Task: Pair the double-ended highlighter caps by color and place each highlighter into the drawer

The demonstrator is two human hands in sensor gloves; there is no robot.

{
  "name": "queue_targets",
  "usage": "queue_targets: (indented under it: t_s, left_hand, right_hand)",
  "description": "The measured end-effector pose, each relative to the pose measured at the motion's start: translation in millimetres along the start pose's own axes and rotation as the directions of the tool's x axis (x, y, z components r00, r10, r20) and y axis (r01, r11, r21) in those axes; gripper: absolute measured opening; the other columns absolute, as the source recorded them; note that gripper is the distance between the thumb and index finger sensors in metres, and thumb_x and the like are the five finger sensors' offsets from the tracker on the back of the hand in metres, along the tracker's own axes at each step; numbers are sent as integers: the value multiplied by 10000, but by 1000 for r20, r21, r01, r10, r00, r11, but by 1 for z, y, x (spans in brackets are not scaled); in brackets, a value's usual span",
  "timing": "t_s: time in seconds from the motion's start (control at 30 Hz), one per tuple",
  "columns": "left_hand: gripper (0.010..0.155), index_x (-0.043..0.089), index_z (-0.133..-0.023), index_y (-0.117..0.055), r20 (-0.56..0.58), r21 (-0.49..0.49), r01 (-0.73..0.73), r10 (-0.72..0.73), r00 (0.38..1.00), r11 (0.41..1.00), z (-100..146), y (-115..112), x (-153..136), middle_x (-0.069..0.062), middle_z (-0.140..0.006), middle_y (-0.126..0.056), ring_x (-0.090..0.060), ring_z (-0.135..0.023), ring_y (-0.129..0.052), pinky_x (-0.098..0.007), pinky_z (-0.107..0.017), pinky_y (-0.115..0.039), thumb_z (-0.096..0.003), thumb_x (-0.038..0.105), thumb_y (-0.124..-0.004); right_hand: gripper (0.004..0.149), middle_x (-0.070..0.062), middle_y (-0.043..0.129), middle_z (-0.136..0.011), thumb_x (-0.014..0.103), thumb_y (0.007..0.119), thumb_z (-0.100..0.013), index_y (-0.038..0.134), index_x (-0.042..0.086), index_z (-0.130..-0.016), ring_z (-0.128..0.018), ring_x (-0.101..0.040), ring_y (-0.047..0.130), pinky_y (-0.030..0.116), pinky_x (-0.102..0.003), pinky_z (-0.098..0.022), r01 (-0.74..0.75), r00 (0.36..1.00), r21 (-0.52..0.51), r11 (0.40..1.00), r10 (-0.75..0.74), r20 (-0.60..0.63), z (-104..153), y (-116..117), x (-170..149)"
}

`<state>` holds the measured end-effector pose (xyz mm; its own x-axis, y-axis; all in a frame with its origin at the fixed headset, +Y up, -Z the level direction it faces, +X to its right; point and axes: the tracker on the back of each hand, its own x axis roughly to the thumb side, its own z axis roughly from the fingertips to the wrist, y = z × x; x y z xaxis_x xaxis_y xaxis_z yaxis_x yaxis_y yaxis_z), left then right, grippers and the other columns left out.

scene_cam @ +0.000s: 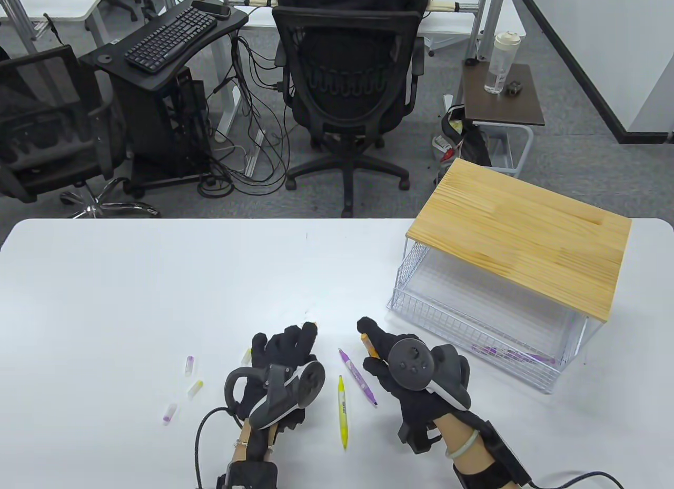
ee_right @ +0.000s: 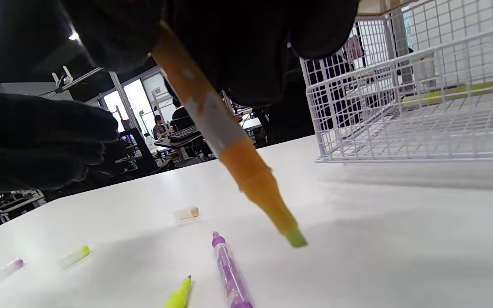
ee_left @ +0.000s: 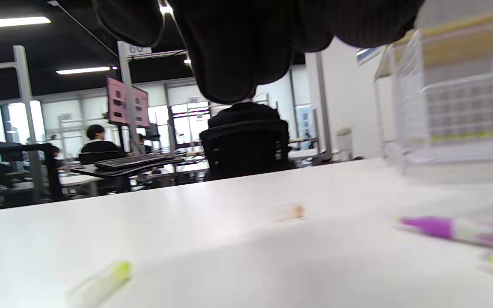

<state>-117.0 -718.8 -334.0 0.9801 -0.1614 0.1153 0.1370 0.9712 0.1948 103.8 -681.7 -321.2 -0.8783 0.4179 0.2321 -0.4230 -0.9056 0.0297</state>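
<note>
My right hand grips an orange highlighter and holds it slanted above the table, its lower tip bare. A small orange cap lies loose on the table just beyond my left hand's fingertips. My left hand holds nothing, with its fingers reaching forward. Between the hands lie a purple highlighter and a yellow highlighter, both uncapped. The wire drawer stands pulled out at the right, with a purple highlighter inside.
Loose caps lie left of my left hand: two purple ones and two yellow ones. A wooden board tops the drawer frame. An office chair stands beyond the table's far edge.
</note>
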Motion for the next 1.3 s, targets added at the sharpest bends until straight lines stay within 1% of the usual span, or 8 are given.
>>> queue_targets:
  t_s: [0.1,0.27,0.5,0.67,0.87,1.07,1.2,1.3]
  left_hand:
    - [592,352,-1061,-612,1,-110,29,-29,1000,994,-31,-12,6,39,-1080,-762,-202,-926,-890,-602,-756,-591,-482,445,-689]
    - [611,365,-1067,-591,-91,-295,65,-95,991,953,-74,-35,13,61,-1094,-744,-199,-957,-863,-595,-772,-574,-472,461,-692]
    - [617,415,-1051,-584,-184,-416,-66,-13,983,907,-103,-62,7,134,-1113,-722,-218,-1051,-762,-594,-793,-535,-452,448,-727]
    - [578,412,-1038,-603,-178,-438,-28,-56,982,899,-107,-77,7,137,-1093,-746,-211,-1036,-780,-590,-790,-539,-472,408,-724]
    - [611,441,-1027,-602,-161,-428,-8,-67,985,904,-112,-79,15,172,-1094,-734,-184,-1046,-773,-580,-801,-536,-435,437,-754]
    - [565,437,-952,-708,-127,-411,145,-214,968,900,-120,-79,26,223,-912,-860,-76,-915,-906,-558,-783,-605,-393,442,-789]
    - [540,427,-915,-752,-171,-392,176,-260,950,903,-122,-78,29,251,-799,-904,-28,-829,-958,-535,-774,-637,-378,442,-803]
    - [547,399,-950,-732,-173,-387,200,-284,943,900,-118,-72,31,234,-823,-911,-40,-821,-965,-536,-775,-638,-407,418,-794]
  right_hand:
    - [749,114,818,-947,423,734,-572,216,531,-1102,-861,-222,882,627,-489,-813,36,999,17,999,-36,-14,-3,0,-5]
    - [639,104,845,-919,418,730,-575,354,558,-1073,-797,-221,932,685,-474,-775,73,996,14,997,-73,-49,-8,-3,-15]
    - [558,138,888,-852,439,739,-568,447,476,-1041,-715,-177,990,759,-412,-720,152,981,-38,988,-155,-113,-10,-14,-31]
    - [527,151,899,-828,454,750,-561,488,434,-1018,-683,-154,1002,778,-387,-699,158,978,-54,986,-164,-129,-10,-16,-34]
    - [524,159,885,-841,466,731,-571,481,430,-1030,-706,-154,983,752,-392,-720,145,979,-39,989,-149,-137,-12,-10,-34]
    - [527,160,890,-833,472,729,-568,490,405,-1033,-705,-151,984,751,-390,-720,140,980,-35,989,-144,-138,-13,-9,-34]
    - [528,160,893,-829,475,728,-568,493,394,-1034,-699,-147,986,754,-386,-718,146,979,-37,989,-150,-138,-14,-9,-36]
    - [527,157,896,-826,476,729,-566,498,393,-1032,-694,-147,988,756,-384,-716,150,979,-36,988,-154,-137,-14,-10,-36]
